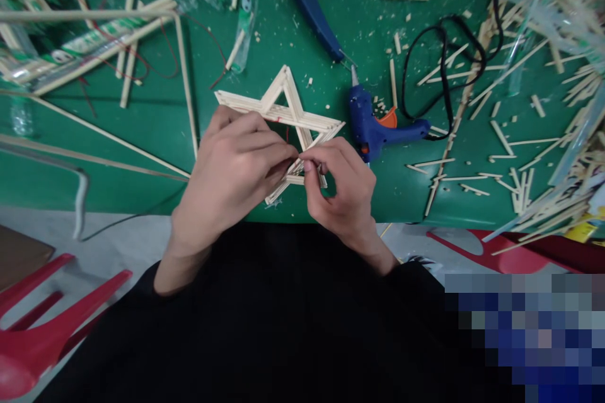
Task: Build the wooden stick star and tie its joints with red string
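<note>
A six-pointed star [309, 118] built from layered chopstick-like wooden sticks sits at the table's front edge. My left hand [241, 170] covers its left side, thumb and fingers pinched together near its middle. Opposite, my right hand [338, 182] pinches with thumb and forefinger over the star's lower right part. The fingertips of both hands nearly meet; whatever lies between them is too small to make out. A short red thread [287, 133] shows inside the star, by my left fingers. Just right of the star rests a blue glue gun [366, 119] with an orange trigger.
Another blue tool [307, 3] with a thin metal tip reaches in from the top. A thin stick frame [185, 75] and wrapped chopsticks [108, 34] lie left. Broken sticks [522, 189] and a black cord [444, 75] spread right. Red chairs [66, 340] stand below the green table [265, 44].
</note>
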Available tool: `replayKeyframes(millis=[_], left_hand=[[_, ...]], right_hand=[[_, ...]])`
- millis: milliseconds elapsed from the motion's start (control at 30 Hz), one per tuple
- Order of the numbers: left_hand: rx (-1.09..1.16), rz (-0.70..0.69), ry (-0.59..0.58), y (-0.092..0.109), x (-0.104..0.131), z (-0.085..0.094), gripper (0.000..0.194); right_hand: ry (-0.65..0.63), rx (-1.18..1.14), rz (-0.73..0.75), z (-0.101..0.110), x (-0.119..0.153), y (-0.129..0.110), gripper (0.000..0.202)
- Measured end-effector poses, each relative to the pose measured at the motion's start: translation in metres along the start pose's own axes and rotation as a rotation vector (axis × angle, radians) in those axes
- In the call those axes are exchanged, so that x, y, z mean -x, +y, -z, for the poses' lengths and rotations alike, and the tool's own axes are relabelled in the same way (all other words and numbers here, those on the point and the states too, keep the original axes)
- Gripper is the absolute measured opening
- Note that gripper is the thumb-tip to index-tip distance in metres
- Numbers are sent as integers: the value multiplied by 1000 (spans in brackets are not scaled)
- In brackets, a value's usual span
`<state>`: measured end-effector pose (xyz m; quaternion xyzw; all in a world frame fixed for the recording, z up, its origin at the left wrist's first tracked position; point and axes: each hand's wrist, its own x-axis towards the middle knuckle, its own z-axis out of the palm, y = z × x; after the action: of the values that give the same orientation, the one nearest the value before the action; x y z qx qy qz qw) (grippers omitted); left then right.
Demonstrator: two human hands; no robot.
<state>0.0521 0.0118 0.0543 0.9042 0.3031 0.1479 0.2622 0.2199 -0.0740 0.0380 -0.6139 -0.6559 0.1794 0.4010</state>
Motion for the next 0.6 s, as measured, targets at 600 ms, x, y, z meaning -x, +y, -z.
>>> replayKeyframes(millis=[600], left_hand=[[210, 155, 91, 12, 4, 11, 7]], right_hand=[[-10, 96, 37, -5, 1, -5, 7]])
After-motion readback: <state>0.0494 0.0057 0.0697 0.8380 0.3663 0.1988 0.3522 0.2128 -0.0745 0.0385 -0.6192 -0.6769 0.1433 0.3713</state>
